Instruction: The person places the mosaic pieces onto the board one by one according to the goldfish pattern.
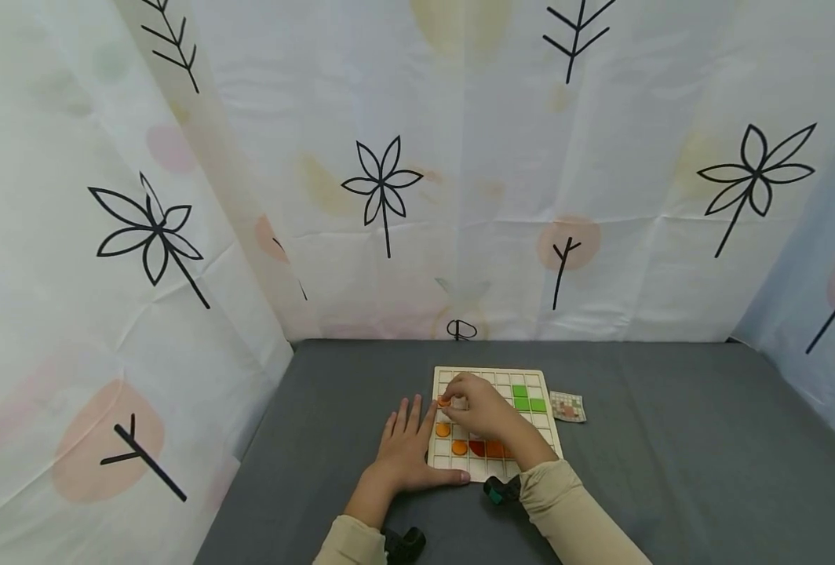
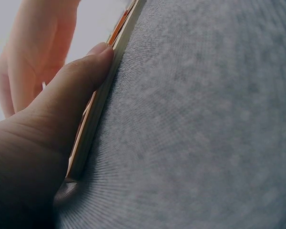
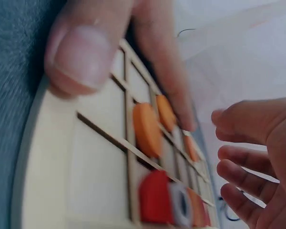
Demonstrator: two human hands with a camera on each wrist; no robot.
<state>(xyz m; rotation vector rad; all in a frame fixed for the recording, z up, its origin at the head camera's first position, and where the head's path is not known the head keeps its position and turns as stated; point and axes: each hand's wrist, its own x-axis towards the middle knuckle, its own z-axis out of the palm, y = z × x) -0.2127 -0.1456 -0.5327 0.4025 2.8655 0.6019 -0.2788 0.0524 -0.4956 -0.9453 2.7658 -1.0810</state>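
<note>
My left hand (image 1: 406, 451) lies spread with straight fingers along the left side of a pale wooden grid board (image 1: 523, 468). Its thumb presses on the front edge of the board, as the left wrist view shows too. Over the upper left of the grid, my right hand (image 1: 484, 408) reaches down beside an orange round piece (image 3: 190, 149). In the right wrist view its thumb and fingers stand apart with nothing between them. Two more orange round pieces (image 1: 459, 447) (image 1: 443, 430) sit near the left side. A red rounded piece (image 1: 477, 448) and an orange square piece (image 1: 494, 449) follow in the front rows.
Several green square pieces (image 1: 520, 404) sit at the board's upper right. A small patterned card (image 1: 568, 407) lies right of the board on the grey tabletop (image 1: 672, 439). A printed curtain (image 1: 474, 196) rises behind and at the sides. Black wrist-worn devices (image 1: 405, 544) are under both forearms.
</note>
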